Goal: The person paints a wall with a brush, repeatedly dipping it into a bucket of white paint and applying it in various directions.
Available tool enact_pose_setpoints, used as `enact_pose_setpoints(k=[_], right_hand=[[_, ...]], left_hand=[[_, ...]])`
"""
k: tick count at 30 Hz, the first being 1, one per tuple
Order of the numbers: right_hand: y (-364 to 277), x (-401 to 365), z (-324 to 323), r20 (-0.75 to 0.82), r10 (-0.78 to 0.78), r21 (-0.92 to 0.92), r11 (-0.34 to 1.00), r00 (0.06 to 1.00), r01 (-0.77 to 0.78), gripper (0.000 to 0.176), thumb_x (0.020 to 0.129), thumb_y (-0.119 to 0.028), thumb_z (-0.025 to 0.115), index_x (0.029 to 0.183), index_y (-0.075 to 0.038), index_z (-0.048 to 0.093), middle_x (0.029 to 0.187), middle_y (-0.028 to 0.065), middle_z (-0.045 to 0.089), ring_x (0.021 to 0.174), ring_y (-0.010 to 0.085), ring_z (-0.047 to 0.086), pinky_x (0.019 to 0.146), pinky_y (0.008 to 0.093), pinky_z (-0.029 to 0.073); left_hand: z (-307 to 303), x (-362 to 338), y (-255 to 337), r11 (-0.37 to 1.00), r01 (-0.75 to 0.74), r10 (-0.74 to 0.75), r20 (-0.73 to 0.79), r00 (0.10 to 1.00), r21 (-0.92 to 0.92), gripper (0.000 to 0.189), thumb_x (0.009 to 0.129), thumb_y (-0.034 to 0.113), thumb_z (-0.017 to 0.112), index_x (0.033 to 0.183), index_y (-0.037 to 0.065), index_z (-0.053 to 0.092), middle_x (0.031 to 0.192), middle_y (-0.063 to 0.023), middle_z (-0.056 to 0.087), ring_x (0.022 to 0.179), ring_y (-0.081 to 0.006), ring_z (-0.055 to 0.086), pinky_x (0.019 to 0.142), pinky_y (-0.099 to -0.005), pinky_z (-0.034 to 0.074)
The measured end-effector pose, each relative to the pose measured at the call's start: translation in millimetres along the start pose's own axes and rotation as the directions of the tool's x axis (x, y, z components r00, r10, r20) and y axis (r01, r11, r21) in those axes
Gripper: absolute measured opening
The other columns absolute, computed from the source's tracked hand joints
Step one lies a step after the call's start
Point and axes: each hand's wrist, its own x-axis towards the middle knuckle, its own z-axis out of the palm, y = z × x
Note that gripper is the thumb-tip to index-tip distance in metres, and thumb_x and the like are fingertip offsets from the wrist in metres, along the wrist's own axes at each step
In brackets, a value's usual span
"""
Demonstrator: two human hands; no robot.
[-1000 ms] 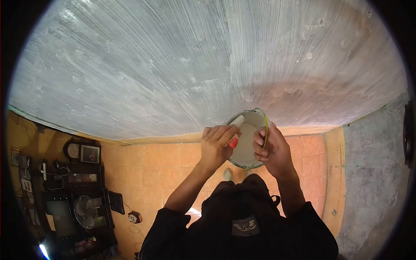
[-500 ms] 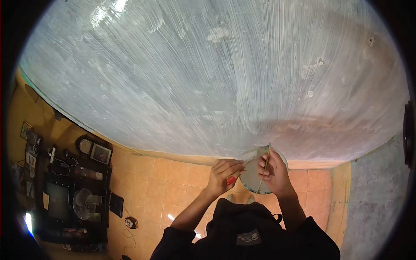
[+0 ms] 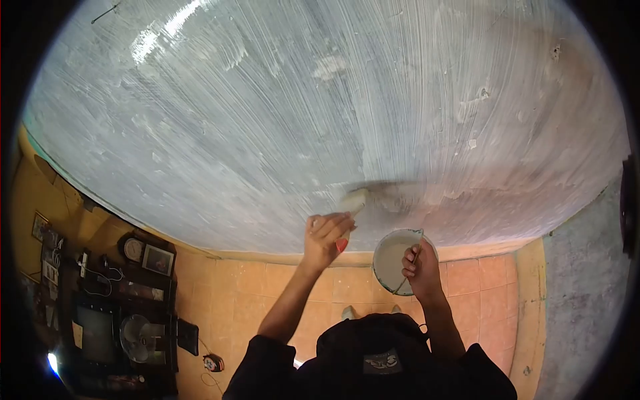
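My left hand (image 3: 325, 239) is closed around the handle of a paintbrush (image 3: 354, 199), whose red end shows below the fingers. The pale bristles are at the lower part of the wall (image 3: 267, 127), which is streaked with whitish paint. My right hand (image 3: 421, 268) grips the thin carrying handle of a round paint bucket (image 3: 388, 261). Greyish-white paint fills part of the bucket, and its rim is smudged dark green. The bucket hangs in front of the wall, to the right of the brush.
Orange tiles (image 3: 250, 293) cover the floor beneath me. To the left, a dark cabinet (image 3: 97, 293) carries a framed picture (image 3: 158, 260), a clock (image 3: 134, 249) and a fan (image 3: 139, 338). A small reel with a cord (image 3: 213, 363) lies on the floor. A grey wall (image 3: 580, 287) rises at right.
The brush has moved from over the bucket up and left to the wall, with my left hand still round it. My right hand keeps hold of the bucket handle, slightly lower.
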Motion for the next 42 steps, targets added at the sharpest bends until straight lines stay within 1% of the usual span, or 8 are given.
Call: enact_pose_setpoints(k=[7, 11, 14, 16, 19, 26, 36, 42], right_hand=[[28, 2, 5, -0.093, 0.016, 0.039, 0.999, 0.996, -0.012, 0.031, 0.103, -0.045, 0.047, 0.086, -0.018, 0.046, 0.075, -0.0025, 0.044, 0.056, 0.0085, 0.037, 0.049, 0.0226, 0.032], [34, 0, 7, -0.134, 0.024, 0.064, 0.998, 0.991, -0.016, 0.033, 0.103, -0.045, 0.047, 0.085, -0.018, 0.046, 0.075, -0.0023, 0.043, 0.056, 0.0087, 0.037, 0.049, 0.0228, 0.032], [32, -4, 9, -0.138, 0.025, 0.054, 0.998, 0.99, -0.017, 0.035, 0.103, -0.047, 0.047, 0.084, -0.018, 0.046, 0.074, -0.0023, 0.042, 0.056, 0.0088, 0.037, 0.049, 0.0228, 0.032], [32, -5, 7, -0.136, 0.024, 0.06, 0.998, 0.99, -0.016, 0.038, 0.103, -0.05, 0.045, 0.083, -0.018, 0.046, 0.073, -0.0025, 0.042, 0.055, 0.009, 0.036, 0.049, 0.0229, 0.032], [34, -5, 2, -0.132, 0.018, 0.046, 0.999, 0.991, -0.012, 0.04, 0.103, -0.052, 0.043, 0.083, -0.018, 0.046, 0.072, -0.0028, 0.041, 0.055, 0.0089, 0.036, 0.049, 0.0228, 0.032], [29, -3, -8, -0.121, 0.047, 0.034, 0.998, 0.991, -0.043, 0.043, 0.103, -0.056, 0.041, 0.083, -0.018, 0.045, 0.071, -0.003, 0.039, 0.055, 0.0087, 0.035, 0.049, 0.0228, 0.031], [26, -1, -18, -0.125, 0.114, -0.011, 0.993, 0.986, -0.116, 0.044, 0.103, -0.057, 0.041, 0.084, -0.018, 0.043, 0.071, -0.0023, 0.04, 0.056, 0.0089, 0.036, 0.05, 0.0231, 0.03], [31, 3, -22, -0.137, 0.081, -0.047, 0.995, 0.987, -0.088, 0.045, 0.102, -0.059, 0.042, 0.082, -0.019, 0.043, 0.07, -0.0036, 0.039, 0.056, 0.0082, 0.035, 0.05, 0.023, 0.03]], left_hand=[[-58, 97, -28, 0.971, -0.232, 0.225, 0.115, 0.968, 0.059, 0.029, 0.075, 0.013, 0.081, 0.101, 0.016, 0.069, 0.104, 0.0048, 0.072, 0.093, -0.0121, 0.067, 0.079, -0.0337, 0.039], [-94, 167, -11, 0.921, -0.361, 0.376, -0.103, 0.921, 0.144, 0.03, 0.073, 0.014, 0.083, 0.1, 0.016, 0.069, 0.097, 0.0079, 0.072, 0.085, -0.0107, 0.067, 0.076, -0.0319, 0.039], [-123, 208, 2, 0.905, -0.377, 0.415, -0.213, 0.884, 0.197, 0.027, 0.075, 0.014, 0.084, 0.098, 0.012, 0.071, 0.091, 0.0016, 0.072, 0.085, -0.0118, 0.068, 0.071, -0.0284, 0.043], [-123, 233, 3, 0.877, -0.437, 0.48, -0.436, 0.761, 0.202, 0.027, 0.073, 0.012, 0.084, 0.098, 0.011, 0.072, 0.091, -0.0011, 0.072, 0.087, -0.0151, 0.068, 0.071, -0.0285, 0.049], [-123, 244, 4, 0.84, -0.47, 0.534, -0.572, 0.622, 0.272, 0.027, 0.072, 0.009, 0.084, 0.097, 0.01, 0.073, 0.094, -0.0042, 0.072, 0.089, -0.0191, 0.068, 0.069, -0.0286, 0.052], [-25, 110, -47, 0.664, -0.461, 0.639, -0.125, 0.759, 0.589, 0.032, 0.082, 0.028, 0.076, 0.113, 0.027, 0.07, 0.124, 0.0022, 0.063, 0.109, -0.0197, 0.06, 0.076, -0.0375, 0.038], [102, -125, -53, 0.854, -0.427, 0.408, 0.127, 0.904, 0.297, 0.037, 0.088, 0.026, 0.061, 0.124, 0.022, 0.064, 0.132, -0.006, 0.059, 0.113, -0.0217, 0.058, 0.081, -0.0397, 0.041], [85, -108, -37, 0.932, -0.35, 0.315, 0.271, 0.909, 0.092, 0.038, 0.077, 0.022, 0.071, 0.114, 0.02, 0.066, 0.122, -0.0004, 0.061, 0.109, -0.0185, 0.058, 0.086, -0.0415, 0.041]])
